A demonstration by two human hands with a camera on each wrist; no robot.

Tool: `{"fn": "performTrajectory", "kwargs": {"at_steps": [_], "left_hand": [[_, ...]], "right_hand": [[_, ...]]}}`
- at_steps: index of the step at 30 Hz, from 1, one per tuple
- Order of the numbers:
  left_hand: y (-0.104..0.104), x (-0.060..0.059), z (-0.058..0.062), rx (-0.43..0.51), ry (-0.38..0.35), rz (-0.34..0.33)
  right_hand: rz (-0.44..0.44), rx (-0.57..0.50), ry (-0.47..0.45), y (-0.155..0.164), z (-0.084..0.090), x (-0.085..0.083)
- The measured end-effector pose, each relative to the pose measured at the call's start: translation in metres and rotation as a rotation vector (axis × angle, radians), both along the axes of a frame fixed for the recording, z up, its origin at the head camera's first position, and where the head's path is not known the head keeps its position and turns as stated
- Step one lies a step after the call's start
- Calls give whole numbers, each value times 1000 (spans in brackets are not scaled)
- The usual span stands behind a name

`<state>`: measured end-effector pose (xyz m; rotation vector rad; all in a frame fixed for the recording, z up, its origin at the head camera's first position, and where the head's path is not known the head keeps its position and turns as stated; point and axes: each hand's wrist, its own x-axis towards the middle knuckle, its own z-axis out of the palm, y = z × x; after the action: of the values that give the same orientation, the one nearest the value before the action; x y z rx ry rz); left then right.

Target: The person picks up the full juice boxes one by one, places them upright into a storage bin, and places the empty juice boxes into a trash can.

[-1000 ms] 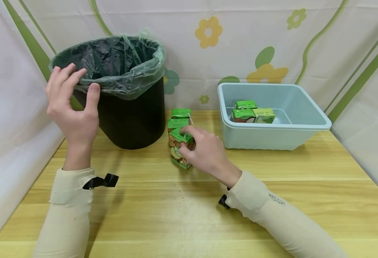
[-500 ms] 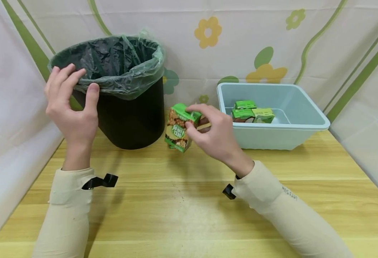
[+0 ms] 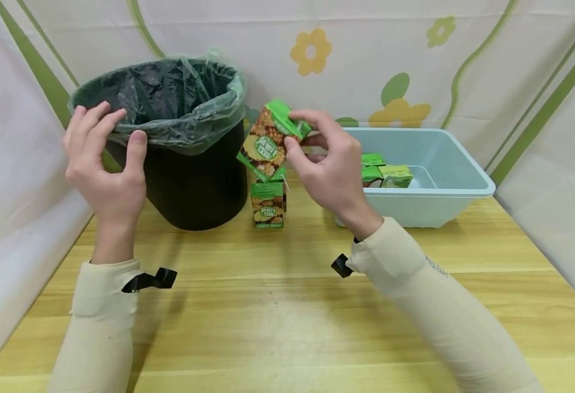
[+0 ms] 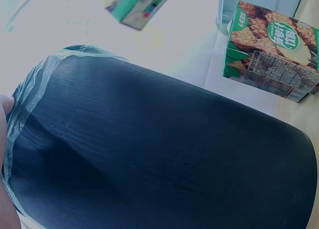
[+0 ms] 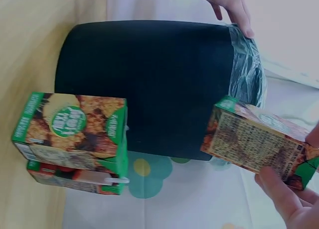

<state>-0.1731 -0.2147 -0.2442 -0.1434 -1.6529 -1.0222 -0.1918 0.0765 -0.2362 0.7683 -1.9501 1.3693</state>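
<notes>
Two cartons (image 3: 268, 206) stand on the table (image 3: 268, 327), just right of the bin (image 3: 199, 188). The left hand (image 3: 107, 180), fingers loosely spread, touches the bin's left rim. Above the two cartons, the right hand (image 3: 335, 164) pinches a tilted carton (image 3: 264, 143). Far right, a tub (image 3: 415, 209) holds more cartons (image 3: 395, 176).

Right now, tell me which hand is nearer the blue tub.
The right hand. Holding a carton, it is at the left end of the tub, partly covering it in the head view. The left hand is farther left, at the bin.
</notes>
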Motion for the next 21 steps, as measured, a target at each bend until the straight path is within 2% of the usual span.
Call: {"fn": "performTrajectory", "kwargs": {"at_steps": [8,13,21], "left_hand": [[0,-1,0,4,4,1],[0,0,0,3,2,1],[0,0,0,17,-4,3]], "right_hand": [[-2,-70,121,-13,21,-13],[-17,-86,160,-19,32,-18],[-66,-75,224,-31,40,-27]]}}
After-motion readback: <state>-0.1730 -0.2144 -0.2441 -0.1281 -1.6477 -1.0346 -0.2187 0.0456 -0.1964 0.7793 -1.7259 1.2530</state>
